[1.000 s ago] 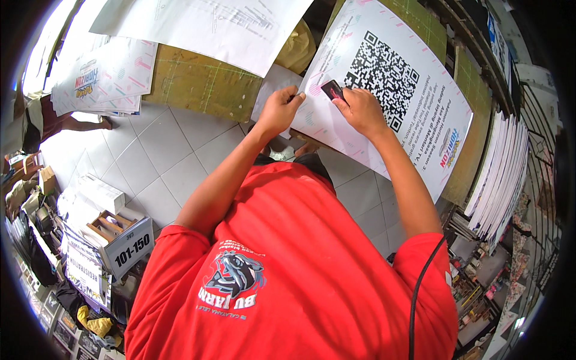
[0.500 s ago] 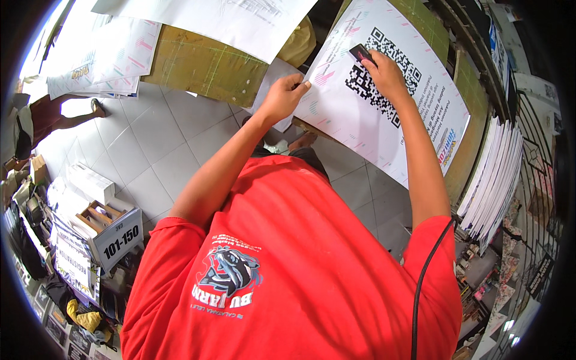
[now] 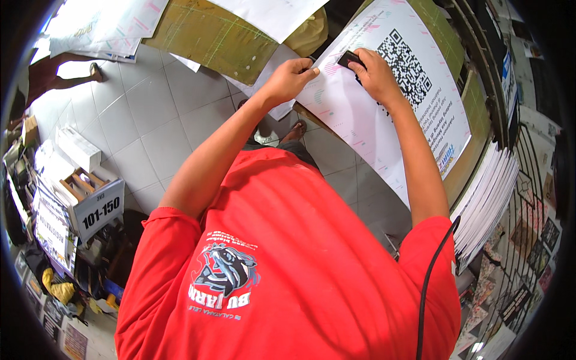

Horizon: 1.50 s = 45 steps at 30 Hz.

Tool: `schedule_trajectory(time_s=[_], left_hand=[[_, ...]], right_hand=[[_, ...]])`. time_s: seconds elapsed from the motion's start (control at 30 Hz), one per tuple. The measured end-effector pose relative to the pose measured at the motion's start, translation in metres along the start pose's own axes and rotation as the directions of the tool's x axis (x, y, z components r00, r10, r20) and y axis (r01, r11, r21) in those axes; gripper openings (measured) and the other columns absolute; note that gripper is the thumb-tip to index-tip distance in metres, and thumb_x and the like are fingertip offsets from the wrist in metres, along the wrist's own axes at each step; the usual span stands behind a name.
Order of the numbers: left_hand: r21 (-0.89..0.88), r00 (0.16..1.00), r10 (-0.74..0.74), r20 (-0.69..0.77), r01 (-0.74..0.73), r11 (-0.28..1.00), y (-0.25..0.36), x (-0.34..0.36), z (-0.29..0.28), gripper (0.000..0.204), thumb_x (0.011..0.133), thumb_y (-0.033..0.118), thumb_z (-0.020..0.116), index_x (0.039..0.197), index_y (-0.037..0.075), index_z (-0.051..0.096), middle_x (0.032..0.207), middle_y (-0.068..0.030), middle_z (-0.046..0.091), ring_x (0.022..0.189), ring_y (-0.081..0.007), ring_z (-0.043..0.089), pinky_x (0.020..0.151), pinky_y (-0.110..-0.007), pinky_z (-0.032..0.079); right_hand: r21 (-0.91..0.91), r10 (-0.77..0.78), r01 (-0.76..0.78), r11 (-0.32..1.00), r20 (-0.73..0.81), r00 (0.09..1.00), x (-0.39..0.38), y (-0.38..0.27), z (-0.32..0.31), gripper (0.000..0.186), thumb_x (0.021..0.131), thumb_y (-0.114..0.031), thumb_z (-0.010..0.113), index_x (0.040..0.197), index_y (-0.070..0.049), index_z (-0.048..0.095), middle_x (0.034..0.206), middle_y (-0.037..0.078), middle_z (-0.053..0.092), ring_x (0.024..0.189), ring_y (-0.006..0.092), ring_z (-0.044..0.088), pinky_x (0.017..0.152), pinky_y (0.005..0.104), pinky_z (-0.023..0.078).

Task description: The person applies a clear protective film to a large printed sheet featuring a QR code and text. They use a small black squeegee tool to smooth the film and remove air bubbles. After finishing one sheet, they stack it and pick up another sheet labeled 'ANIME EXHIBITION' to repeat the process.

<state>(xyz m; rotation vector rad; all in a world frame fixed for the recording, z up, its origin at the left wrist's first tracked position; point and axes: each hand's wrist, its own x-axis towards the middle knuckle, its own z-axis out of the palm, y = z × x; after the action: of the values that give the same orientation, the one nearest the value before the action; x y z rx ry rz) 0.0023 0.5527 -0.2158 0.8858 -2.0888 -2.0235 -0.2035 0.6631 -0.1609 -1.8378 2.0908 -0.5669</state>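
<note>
A large white printed sheet (image 3: 351,114) with a black square code and pink and teal marks lies on a green cutting-mat-topped table at the upper right. My left hand (image 3: 292,81) is closed at the sheet's left edge, thumb and fingers pinching it. In my right hand (image 3: 377,75) is a small flat black block (image 3: 349,59), pressed on the sheet left of the code. The fingers partly cover the block, so its exact kind cannot be made out.
Another green cutting mat (image 3: 210,42) with white sheets stands to the left. A stack of white boards (image 3: 486,198) leans at the right, beside a black wire rack (image 3: 531,174). On the tiled floor at far left are a numbered box (image 3: 96,204) and a person's leg (image 3: 66,83).
My right hand has slid the black block left across the sheet, off the code and toward my left hand. My left hand keeps its pinch at the edge. The view has shifted slightly.
</note>
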Motion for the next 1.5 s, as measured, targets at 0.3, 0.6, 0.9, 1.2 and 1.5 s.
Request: schedule_trajectory(time_s=[0.3, 0.6, 0.9, 1.2, 1.5], left_hand=[[-0.138, 0.998, 0.008, -0.055, -0.015, 0.990, -0.005, -0.002, 0.005, 0.029, 0.093, 0.025, 0.057, 0.076, 0.001, 0.056, 0.064, 0.0020, 0.045, 0.062, -0.0074, 0.040, 0.055, -0.028, 0.036], [-0.154, 1.000, 0.010, -0.030, -0.015, 0.988, -0.003, -0.003, 0.005, 0.028, 0.094, 0.029, 0.056, 0.083, 0.004, 0.060, 0.068, 0.0036, 0.052, 0.064, -0.0064, 0.046, 0.057, -0.026, 0.039], [-0.146, 1.000, -0.005, -0.013, 0.003, 0.989, -0.001, -0.002, 0.001, 0.028, 0.093, 0.027, 0.057, 0.082, 0.002, 0.060, 0.067, 0.0033, 0.050, 0.063, -0.0066, 0.043, 0.056, -0.026, 0.037], [-0.145, 1.000, -0.019, 0.013, 0.021, 0.989, -0.007, -0.003, 0.003, 0.028, 0.095, 0.030, 0.055, 0.083, 0.005, 0.059, 0.070, 0.0025, 0.054, 0.065, -0.0070, 0.048, 0.059, -0.026, 0.040], [-0.139, 0.999, -0.019, 0.025, 0.022, 0.990, -0.003, 0.000, 0.000, 0.027, 0.095, 0.029, 0.055, 0.081, 0.005, 0.058, 0.068, 0.0033, 0.051, 0.064, -0.0064, 0.046, 0.056, -0.026, 0.038]], right_hand=[[0.007, -0.079, 0.079, 0.997, 0.000, 0.997, -0.017, -0.020, 0.014, 0.021, 0.086, -0.018, 0.059, 0.085, 0.001, 0.049, 0.083, 0.019, 0.059, 0.083, 0.0403, 0.055, 0.073, 0.0473, 0.042], [-0.023, -0.070, 0.070, 0.997, -0.023, 0.997, -0.040, -0.041, 0.031, 0.022, 0.087, -0.020, 0.059, 0.085, 0.000, 0.049, 0.081, 0.017, 0.058, 0.082, 0.0383, 0.056, 0.072, 0.0476, 0.043], [0.111, -0.163, 0.158, 0.981, 0.040, 0.986, -0.062, -0.072, 0.041, 0.015, 0.086, -0.017, 0.058, 0.085, -0.002, 0.054, 0.077, 0.017, 0.057, 0.077, 0.0374, 0.055, 0.070, 0.0477, 0.042], [-0.151, 0.166, -0.196, 0.969, -0.194, 0.967, -0.015, 0.013, 0.011, 0.029, 0.092, -0.027, 0.055, 0.084, 0.000, 0.048, 0.075, 0.022, 0.059, 0.073, 0.0420, 0.058, 0.065, 0.0496, 0.044], [-0.083, -0.031, 0.026, 0.996, -0.057, 0.998, -0.062, -0.046, 0.035, 0.027, 0.090, -0.029, 0.056, 0.086, -0.003, 0.050, 0.075, 0.016, 0.057, 0.074, 0.0361, 0.056, 0.068, 0.0469, 0.041]])
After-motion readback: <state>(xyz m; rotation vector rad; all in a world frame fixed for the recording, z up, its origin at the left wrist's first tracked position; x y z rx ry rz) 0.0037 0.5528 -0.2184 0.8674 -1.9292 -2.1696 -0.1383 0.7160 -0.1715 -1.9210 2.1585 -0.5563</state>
